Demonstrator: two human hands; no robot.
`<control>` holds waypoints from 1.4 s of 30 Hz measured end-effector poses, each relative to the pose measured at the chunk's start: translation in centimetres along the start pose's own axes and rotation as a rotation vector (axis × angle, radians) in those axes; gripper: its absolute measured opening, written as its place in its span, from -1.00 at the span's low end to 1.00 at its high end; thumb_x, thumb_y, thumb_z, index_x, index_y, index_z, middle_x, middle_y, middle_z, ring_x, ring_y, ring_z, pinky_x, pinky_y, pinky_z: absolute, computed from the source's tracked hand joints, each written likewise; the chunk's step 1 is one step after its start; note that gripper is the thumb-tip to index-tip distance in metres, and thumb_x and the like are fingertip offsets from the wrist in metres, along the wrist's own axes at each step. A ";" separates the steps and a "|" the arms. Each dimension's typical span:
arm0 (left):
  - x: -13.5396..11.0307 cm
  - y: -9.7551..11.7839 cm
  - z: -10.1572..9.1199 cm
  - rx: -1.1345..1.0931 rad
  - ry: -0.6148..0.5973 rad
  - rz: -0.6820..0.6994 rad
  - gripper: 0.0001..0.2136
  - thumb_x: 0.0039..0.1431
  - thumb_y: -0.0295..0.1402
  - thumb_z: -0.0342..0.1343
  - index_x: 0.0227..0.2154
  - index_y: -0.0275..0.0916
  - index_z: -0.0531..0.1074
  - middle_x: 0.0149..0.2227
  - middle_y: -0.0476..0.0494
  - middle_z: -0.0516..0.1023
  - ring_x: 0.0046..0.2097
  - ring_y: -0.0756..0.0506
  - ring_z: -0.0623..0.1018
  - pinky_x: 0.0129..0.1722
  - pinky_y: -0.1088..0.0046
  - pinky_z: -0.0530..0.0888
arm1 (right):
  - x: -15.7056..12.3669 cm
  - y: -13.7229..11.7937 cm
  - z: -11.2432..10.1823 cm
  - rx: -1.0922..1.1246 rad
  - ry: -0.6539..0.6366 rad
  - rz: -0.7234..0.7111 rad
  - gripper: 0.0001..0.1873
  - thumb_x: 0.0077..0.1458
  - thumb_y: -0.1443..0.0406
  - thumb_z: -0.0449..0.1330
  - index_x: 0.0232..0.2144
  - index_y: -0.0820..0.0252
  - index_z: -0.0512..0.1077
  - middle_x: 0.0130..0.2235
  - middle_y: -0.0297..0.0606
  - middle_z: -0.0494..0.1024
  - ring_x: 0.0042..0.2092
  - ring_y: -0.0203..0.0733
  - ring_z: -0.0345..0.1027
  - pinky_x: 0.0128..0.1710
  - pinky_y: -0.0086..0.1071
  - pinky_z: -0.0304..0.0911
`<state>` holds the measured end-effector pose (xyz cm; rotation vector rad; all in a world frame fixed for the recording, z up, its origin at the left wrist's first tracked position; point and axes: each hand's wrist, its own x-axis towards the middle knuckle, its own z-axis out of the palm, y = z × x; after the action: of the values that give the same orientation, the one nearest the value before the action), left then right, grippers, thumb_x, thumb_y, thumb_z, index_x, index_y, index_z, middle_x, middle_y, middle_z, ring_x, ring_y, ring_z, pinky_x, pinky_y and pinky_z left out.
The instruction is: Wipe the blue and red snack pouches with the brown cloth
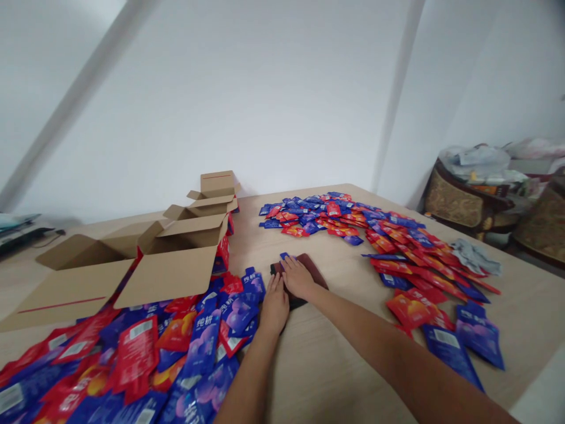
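Both my hands rest on the wooden table (335, 365) near its middle. My right hand (296, 277) lies flat, fingers stretched, on a dark maroon cloth (314, 268), with a small blue sachet at its fingertips. My left hand (274, 306) lies flat beside it, fingers out, touching the cloth's near edge and the rim of a heap of blue and red sachets (145, 359). Neither hand holds anything.
Open cardboard boxes (168, 259) stand at the left, more boxes (216, 194) behind them. A long band of blue and red sachets (397, 247) curves along the right side. A grey cloth (477, 256) lies at the right edge. Cluttered furniture (468, 200) stands beyond the table.
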<state>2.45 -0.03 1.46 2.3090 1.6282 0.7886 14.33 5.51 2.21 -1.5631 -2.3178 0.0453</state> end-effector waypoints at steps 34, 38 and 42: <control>-0.2 -0.1 0.1 0.015 0.004 -0.005 -0.54 0.10 -0.55 -0.20 0.09 -0.44 0.21 0.21 -0.33 0.16 0.26 -0.15 0.07 0.22 0.20 0.13 | -3.4 2.9 -1.6 -0.081 0.046 0.291 -0.50 0.22 0.24 -0.19 0.19 0.13 0.10 0.27 -0.06 0.00 0.23 0.03 -0.11 0.09 -0.03 -0.12; -0.2 0.0 0.0 0.027 0.000 -0.012 -0.54 0.09 -0.56 -0.20 0.08 -0.50 0.22 0.21 -0.37 0.16 0.26 -0.16 0.07 0.22 0.22 0.12 | -3.7 4.8 -3.6 -0.123 0.036 0.344 -0.54 0.17 0.20 -0.05 0.12 0.07 0.23 0.15 -0.01 0.20 0.11 0.07 0.07 0.02 -0.11 0.01; -0.2 0.0 -0.1 0.005 0.010 -0.012 -0.53 0.07 -0.58 -0.18 0.08 -0.48 0.22 0.21 -0.36 0.16 0.26 -0.16 0.06 0.22 0.20 0.12 | -2.5 4.4 -6.7 -0.132 0.090 0.305 -0.49 0.06 0.35 0.04 0.10 0.15 0.25 0.07 -0.02 0.28 0.08 0.04 0.07 0.02 -0.20 0.01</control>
<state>2.38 -0.22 1.45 2.2997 1.6487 0.7954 21.07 3.90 6.88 -1.9300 -2.0326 -0.1041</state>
